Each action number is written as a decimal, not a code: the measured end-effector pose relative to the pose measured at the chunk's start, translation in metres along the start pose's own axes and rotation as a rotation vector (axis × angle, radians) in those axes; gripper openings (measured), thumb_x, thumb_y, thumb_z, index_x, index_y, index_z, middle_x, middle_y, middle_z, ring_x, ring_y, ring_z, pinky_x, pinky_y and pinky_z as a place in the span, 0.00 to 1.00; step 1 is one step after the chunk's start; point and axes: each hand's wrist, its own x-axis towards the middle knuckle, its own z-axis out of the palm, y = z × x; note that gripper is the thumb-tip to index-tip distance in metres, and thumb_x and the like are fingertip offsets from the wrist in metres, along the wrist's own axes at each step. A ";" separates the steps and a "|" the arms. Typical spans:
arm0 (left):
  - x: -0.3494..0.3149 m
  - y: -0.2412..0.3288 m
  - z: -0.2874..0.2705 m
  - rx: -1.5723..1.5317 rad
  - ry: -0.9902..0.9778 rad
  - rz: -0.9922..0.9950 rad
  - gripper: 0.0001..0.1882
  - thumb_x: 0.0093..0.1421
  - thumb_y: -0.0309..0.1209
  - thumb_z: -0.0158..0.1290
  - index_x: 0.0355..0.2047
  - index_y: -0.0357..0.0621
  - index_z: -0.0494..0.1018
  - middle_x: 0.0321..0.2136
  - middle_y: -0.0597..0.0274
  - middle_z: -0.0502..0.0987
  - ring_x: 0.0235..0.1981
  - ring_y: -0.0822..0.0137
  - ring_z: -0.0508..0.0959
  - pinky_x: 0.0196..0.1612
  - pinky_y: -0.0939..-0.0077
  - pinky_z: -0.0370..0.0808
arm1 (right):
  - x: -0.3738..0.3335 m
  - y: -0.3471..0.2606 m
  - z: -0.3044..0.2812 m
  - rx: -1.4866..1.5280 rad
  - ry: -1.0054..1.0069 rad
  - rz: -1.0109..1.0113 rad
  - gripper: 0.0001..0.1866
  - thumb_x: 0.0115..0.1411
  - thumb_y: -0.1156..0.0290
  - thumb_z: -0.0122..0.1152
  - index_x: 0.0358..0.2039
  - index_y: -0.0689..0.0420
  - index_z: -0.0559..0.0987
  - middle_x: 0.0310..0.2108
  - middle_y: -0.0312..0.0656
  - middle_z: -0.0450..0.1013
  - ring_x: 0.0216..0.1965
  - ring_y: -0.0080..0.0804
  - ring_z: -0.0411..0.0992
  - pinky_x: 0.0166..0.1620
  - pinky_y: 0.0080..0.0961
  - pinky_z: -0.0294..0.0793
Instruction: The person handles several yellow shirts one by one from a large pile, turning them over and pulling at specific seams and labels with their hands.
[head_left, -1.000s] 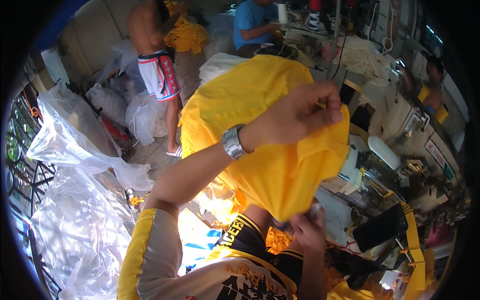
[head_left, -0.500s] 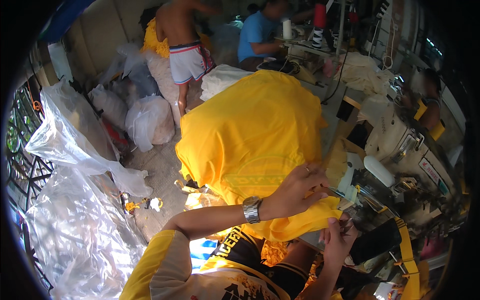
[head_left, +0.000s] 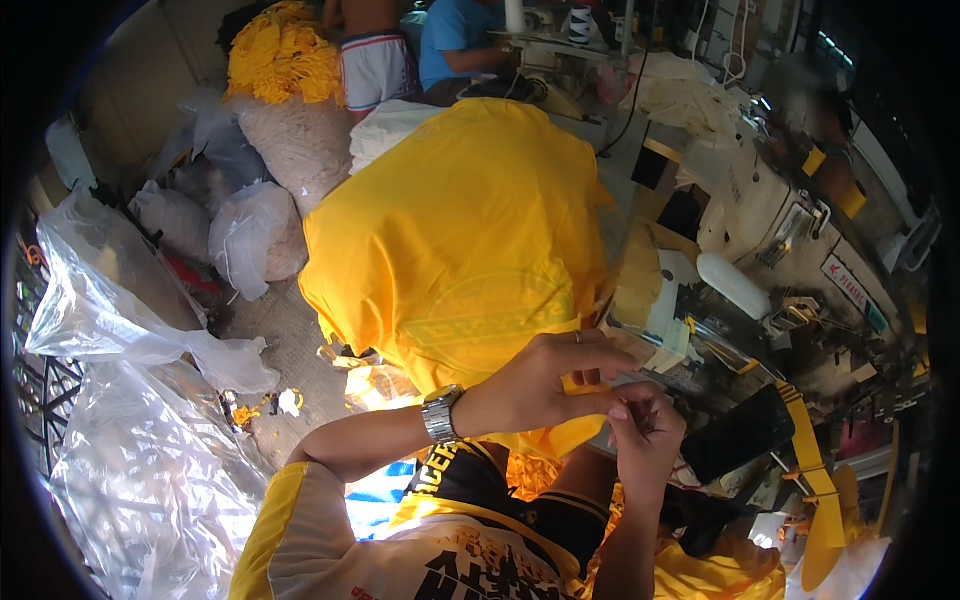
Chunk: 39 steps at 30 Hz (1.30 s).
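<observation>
- Two bare hands are shown close together over the near right part of a large, bright-yellow, smooth cloth (head_left: pixel 450 230), which is draped in a broad mound before the body.
- Left hand (head_left: pixel 550 372), with a silver metal-link wristwatch (head_left: pixel 441 415) at the wrist: fingers loosely bent, thumb directed toward the opposite fingertips; whether anything thin is pinched cannot be told.
- Right hand (head_left: pixel 647 430): fingers curled near the thumb; a hold cannot be confirmed.
- Handling, as judged from the folds: the cloth is probably soft, limp and not fragile, light at one edge but heavier as a mound; it is best taken by the loose near edge, between thumb and fingers.
- Surroundings: a bulky, off-white sewing machine (head_left: pixel 765 215) is seen at right, and crumpled, clear plastic sheeting (head_left: pixel 150 450) at left.
</observation>
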 end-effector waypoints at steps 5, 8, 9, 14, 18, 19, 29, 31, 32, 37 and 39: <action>-0.008 -0.009 -0.010 0.088 0.015 -0.045 0.08 0.54 0.23 0.62 0.35 0.38 0.80 0.28 0.60 0.79 0.27 0.71 0.77 0.31 0.79 0.72 | 0.000 -0.005 0.011 -0.032 -0.011 0.031 0.03 0.60 0.77 0.62 0.30 0.63 0.77 0.19 0.26 0.66 0.21 0.09 0.55 0.23 0.11 0.53; -0.011 -0.002 -0.009 0.148 0.002 -0.060 0.06 0.54 0.24 0.62 0.33 0.37 0.79 0.27 0.61 0.79 0.27 0.71 0.76 0.31 0.79 0.72 | 0.002 -0.009 0.013 -0.042 -0.006 0.011 0.03 0.60 0.77 0.62 0.30 0.63 0.77 0.18 0.26 0.65 0.20 0.09 0.54 0.23 0.12 0.52; -0.012 -0.002 -0.007 0.152 -0.005 -0.065 0.06 0.55 0.24 0.62 0.33 0.37 0.79 0.27 0.61 0.79 0.26 0.71 0.76 0.31 0.79 0.72 | 0.001 -0.009 0.010 -0.057 -0.002 0.011 0.03 0.60 0.77 0.62 0.30 0.63 0.77 0.18 0.26 0.65 0.20 0.09 0.54 0.23 0.12 0.52; -0.017 -0.017 -0.013 0.024 -0.093 -0.195 0.05 0.60 0.23 0.56 0.36 0.36 0.71 0.30 0.61 0.74 0.30 0.72 0.74 0.34 0.80 0.71 | 0.002 -0.004 0.009 -0.041 0.009 -0.005 0.03 0.60 0.77 0.62 0.30 0.62 0.77 0.18 0.26 0.64 0.20 0.09 0.55 0.23 0.13 0.53; -0.021 -0.021 -0.013 0.041 -0.095 -0.214 0.05 0.63 0.21 0.52 0.37 0.36 0.67 0.31 0.62 0.71 0.33 0.73 0.71 0.39 0.80 0.70 | 0.004 -0.005 0.007 -0.028 -0.021 0.021 0.04 0.60 0.77 0.62 0.30 0.63 0.77 0.18 0.27 0.65 0.20 0.10 0.56 0.23 0.13 0.54; -0.020 -0.020 -0.012 0.083 -0.075 -0.196 0.05 0.64 0.21 0.51 0.37 0.36 0.66 0.31 0.62 0.71 0.33 0.73 0.71 0.40 0.80 0.70 | 0.004 -0.003 0.006 -0.035 -0.014 0.010 0.04 0.60 0.77 0.62 0.30 0.63 0.77 0.18 0.27 0.65 0.20 0.10 0.56 0.23 0.13 0.54; -0.014 -0.018 -0.016 -0.359 -0.048 -0.418 0.07 0.63 0.22 0.53 0.41 0.35 0.70 0.33 0.66 0.74 0.32 0.78 0.71 0.40 0.83 0.70 | 0.005 -0.005 0.007 -0.136 -0.042 -0.026 0.04 0.60 0.76 0.62 0.30 0.63 0.77 0.18 0.27 0.65 0.20 0.10 0.57 0.23 0.13 0.55; -0.015 -0.021 -0.015 -0.395 -0.074 -0.424 0.07 0.64 0.24 0.53 0.41 0.34 0.71 0.33 0.67 0.75 0.31 0.80 0.70 0.37 0.85 0.69 | 0.004 -0.005 0.008 -0.153 -0.052 -0.067 0.04 0.60 0.76 0.62 0.30 0.63 0.77 0.18 0.27 0.65 0.20 0.10 0.57 0.23 0.13 0.55; -0.015 -0.019 -0.016 -0.329 -0.079 -0.413 0.07 0.64 0.24 0.53 0.40 0.35 0.71 0.33 0.67 0.74 0.31 0.80 0.70 0.35 0.86 0.68 | 0.003 -0.005 0.008 -0.163 -0.055 -0.088 0.04 0.60 0.76 0.62 0.30 0.63 0.77 0.18 0.27 0.65 0.20 0.10 0.56 0.23 0.13 0.55; -0.027 -0.025 -0.012 -0.131 0.056 -0.352 0.04 0.64 0.25 0.53 0.36 0.37 0.73 0.31 0.71 0.74 0.29 0.84 0.68 0.30 0.88 0.63 | 0.005 0.006 0.008 -0.048 0.013 -0.008 0.04 0.60 0.77 0.61 0.30 0.63 0.76 0.17 0.26 0.64 0.19 0.10 0.55 0.22 0.13 0.54; -0.023 -0.030 -0.017 -0.181 -0.004 -0.338 0.09 0.63 0.24 0.54 0.43 0.37 0.74 0.35 0.67 0.77 0.31 0.82 0.70 0.34 0.85 0.68 | 0.007 0.006 0.009 -0.083 0.020 -0.039 0.04 0.60 0.77 0.61 0.30 0.63 0.76 0.17 0.26 0.63 0.20 0.09 0.54 0.22 0.13 0.53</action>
